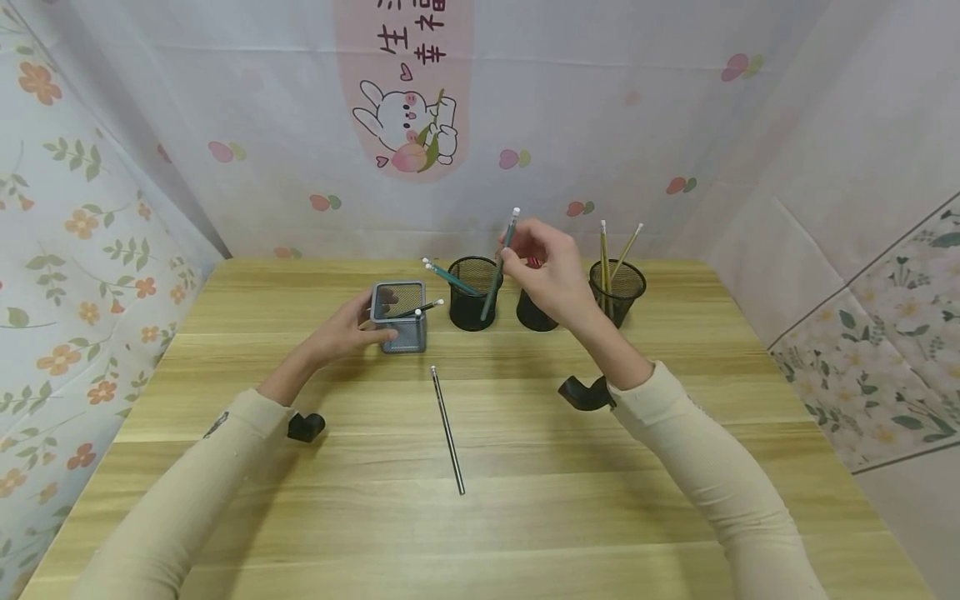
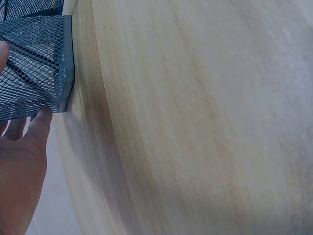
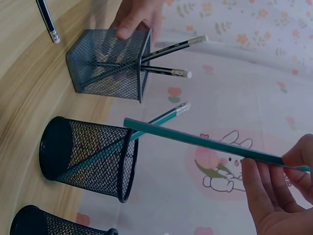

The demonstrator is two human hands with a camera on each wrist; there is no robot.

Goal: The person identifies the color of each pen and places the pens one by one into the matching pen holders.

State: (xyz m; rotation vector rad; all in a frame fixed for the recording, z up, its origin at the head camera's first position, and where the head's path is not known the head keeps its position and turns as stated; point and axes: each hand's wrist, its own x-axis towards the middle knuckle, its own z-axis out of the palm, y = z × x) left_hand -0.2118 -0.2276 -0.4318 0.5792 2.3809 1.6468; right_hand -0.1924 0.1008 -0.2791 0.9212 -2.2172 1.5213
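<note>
My right hand (image 1: 551,262) pinches a teal pencil (image 3: 195,139) between thumb and fingers, its white eraser up. The pencil's lower end is at the mouth of a round black mesh pen holder (image 1: 471,317), where other teal pencils (image 3: 98,154) lean. In the right wrist view that end stands above the rim, overlapping a leaning pencil. My left hand (image 1: 348,332) holds a square grey mesh pen holder (image 1: 405,337) by its left side, thumb on the front face. Black pencils (image 3: 168,72) with white erasers lean inside it.
A black pencil (image 1: 448,429) lies on the wooden table (image 1: 525,517). Another black holder (image 1: 534,312) with red-tipped contents stands partly behind my right hand. Farther right, a black mesh holder (image 1: 628,283) carries yellow pencils (image 1: 604,250). A patterned curtain (image 1: 600,100) hangs behind.
</note>
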